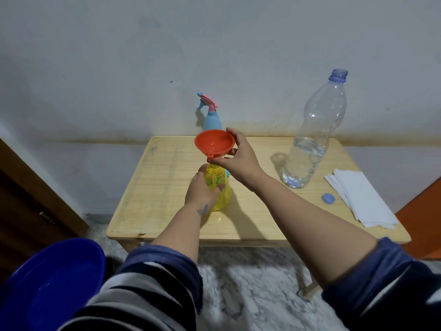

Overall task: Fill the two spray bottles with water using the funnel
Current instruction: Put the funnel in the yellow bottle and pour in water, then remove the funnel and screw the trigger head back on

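Basin (47, 278): blue, nearest, off the table's (167, 211) front-left corner.
Left hand (202, 189): fingers curled round the yellow bottle (220, 194), mid-table.
Right hand (241, 158): thumb and fingers pinch the funnel (213, 140) rim, spout over the yellow bottle's neck.
Cap (328, 198): right of the yellow bottle, just beside tissues (365, 199) at the right edge.
Water bottle (315, 130): uncapped, part full, back right.
Blue sprayer (211, 115): back edge, behind the funnel.

Two spray bottles (220, 187) (211, 115) – one funnel (214, 143) (red).

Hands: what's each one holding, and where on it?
Left hand grips the yellow spray bottle around its upper body. Right hand pinches the red funnel at its rim and tab.
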Tool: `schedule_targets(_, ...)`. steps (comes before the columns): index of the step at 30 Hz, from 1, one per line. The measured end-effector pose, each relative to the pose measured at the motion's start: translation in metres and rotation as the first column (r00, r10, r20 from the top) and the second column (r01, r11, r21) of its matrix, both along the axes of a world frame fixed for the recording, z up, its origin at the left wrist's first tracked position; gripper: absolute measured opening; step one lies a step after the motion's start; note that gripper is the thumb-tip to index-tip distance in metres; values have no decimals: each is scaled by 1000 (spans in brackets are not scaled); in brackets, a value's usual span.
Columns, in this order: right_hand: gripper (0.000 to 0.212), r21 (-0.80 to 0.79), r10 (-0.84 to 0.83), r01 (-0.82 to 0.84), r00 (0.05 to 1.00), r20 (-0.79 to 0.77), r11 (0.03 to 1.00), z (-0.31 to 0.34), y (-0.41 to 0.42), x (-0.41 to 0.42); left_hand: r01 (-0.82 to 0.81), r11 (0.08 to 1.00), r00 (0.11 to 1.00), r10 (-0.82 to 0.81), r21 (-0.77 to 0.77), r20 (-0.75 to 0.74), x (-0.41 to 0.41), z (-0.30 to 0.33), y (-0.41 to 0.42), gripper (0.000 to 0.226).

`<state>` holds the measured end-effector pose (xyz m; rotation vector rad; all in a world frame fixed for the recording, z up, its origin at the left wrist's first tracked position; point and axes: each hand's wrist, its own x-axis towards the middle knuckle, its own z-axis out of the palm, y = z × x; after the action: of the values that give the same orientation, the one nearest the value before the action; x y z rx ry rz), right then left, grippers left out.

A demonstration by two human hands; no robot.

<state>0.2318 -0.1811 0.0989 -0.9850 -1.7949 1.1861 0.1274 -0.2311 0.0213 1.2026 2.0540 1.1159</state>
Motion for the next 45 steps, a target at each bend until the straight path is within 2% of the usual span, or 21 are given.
schedule_targets(24, 91, -5, 16, -16, 997, 70, 1000, -2, -2, 0, 2, 1000, 1000, -2, 8, -28, -3, -8, -1, 60)
schedule_targets(32, 90, -64, -69, 67, 997, -38, 996, 37, 22, 9, 70, 997, 996, -69, 19, -54, -9, -10, -4, 61)
schedule_targets(35, 91, -55, -117, 118, 993, 32, 991, 36, 41, 17, 79, 997, 994, -77, 17, -78, -11, -12, -7, 67)
schedule_targets(38, 97, -5, -150, 153, 972, 183, 988, 15, 63, 23, 64, 997, 990, -59, 35, -126, -13, -17, -8, 70)
schedule_targets(42, 99, 29, -139, 141, 885, 445, 990, -33, 93, 24, 39, 994, 988, -23, 106, -152, -10, -24, -9, 70)
schedule_targets(45, 102, 30, -96, 97, 806, 584, 995, -66, 110, 22, 12, 990, 986, 11, 140, -167, -7, -27, -9, 68)
